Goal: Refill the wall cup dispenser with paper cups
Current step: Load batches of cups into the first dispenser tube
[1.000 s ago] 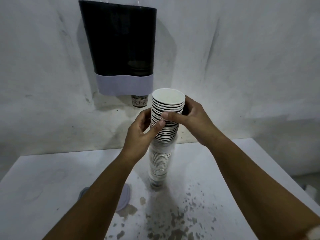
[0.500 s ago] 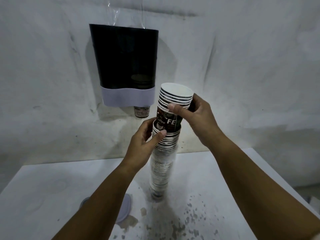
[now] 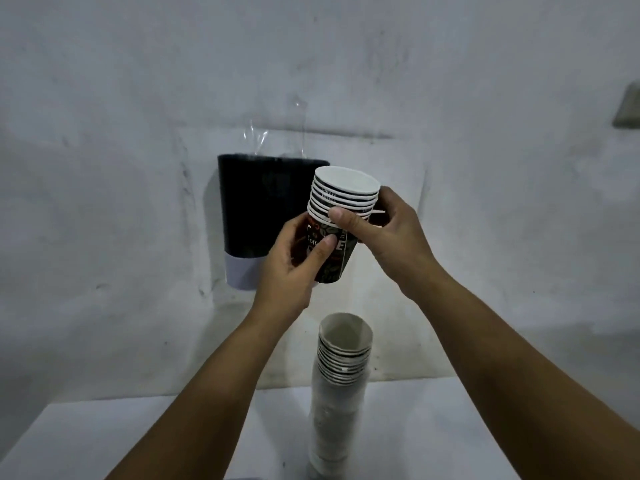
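Two hands are working at mid-frame, and two stacks of cups are showing. The left hand (image 3: pixel 294 268) is curling its thumb and fingers round the dark printed body of the small stack (image 3: pixel 341 216), while the right hand (image 3: pixel 384 233) is pinching the same stack at its white rims, thumb in front and fingers behind. About eight rims are counting out in this lifted stack, which is tilting slightly and sitting in front of the right edge of the dispenser (image 3: pixel 256 220). On the lowest cup's side the word "Coff" is reading clearly, with a large white "E" further right; the rest is hidden by fingers. One dispenser is hanging on the wall at centre left, black above and pale at its base, with clear plastic sticking up from its top. The tall stack (image 3: pixel 341 393) is standing upright on the white table (image 3: pixel 104 441) at lower centre, its lower part wrapped in a clear sleeve. Half a second ago the small stack was still nesting in the tall one with the left hand gripping the tall stack; now it is lifted well clear, and both hands are holding it up by the dispenser.
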